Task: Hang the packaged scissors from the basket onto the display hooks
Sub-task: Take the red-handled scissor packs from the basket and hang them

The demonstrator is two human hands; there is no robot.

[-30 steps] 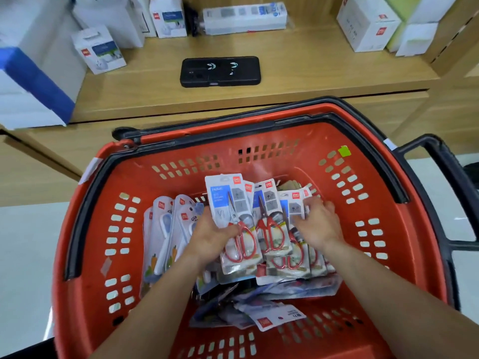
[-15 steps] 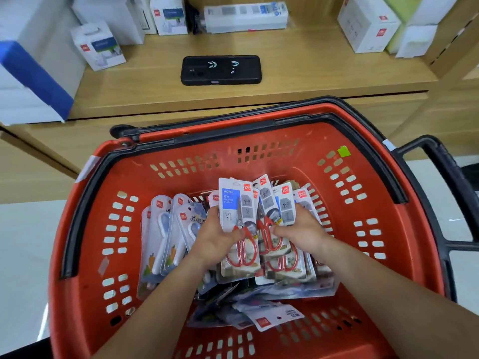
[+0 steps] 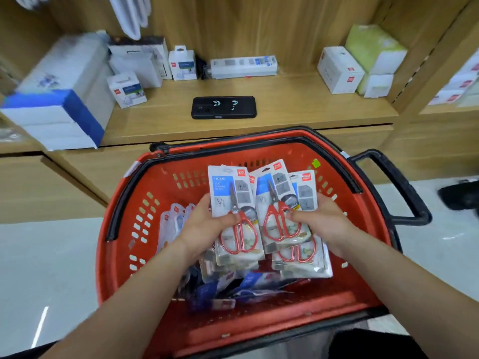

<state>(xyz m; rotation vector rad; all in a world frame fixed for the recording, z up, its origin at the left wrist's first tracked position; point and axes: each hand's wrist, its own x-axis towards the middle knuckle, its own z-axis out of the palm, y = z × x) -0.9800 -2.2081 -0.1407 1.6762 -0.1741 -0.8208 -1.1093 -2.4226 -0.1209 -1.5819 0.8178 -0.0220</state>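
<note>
On the head camera I see both my hands over the red basket (image 3: pixel 114 268). My left hand (image 3: pixel 204 225) grips the first stack of scissors (image 3: pixel 225 187), with the thumb on the front and the fingers curled behind. My right hand (image 3: pixel 321 218) grips the second stack of scissors (image 3: pixel 274 193) the same way. The two stacks sit side by side and their edges touch. The scissors have red handles, and the tops of the packs point at the wooden shelf (image 3: pixel 298 99). More packs (image 3: pixel 233 288) lie at the bottom of the basket, and white packs (image 3: pixel 176 216) lean on its left side. A black phone (image 3: pixel 224 107) lies flat on the shelf. White boxes (image 3: pixel 339 69) stand near the shelf's right end.
</note>
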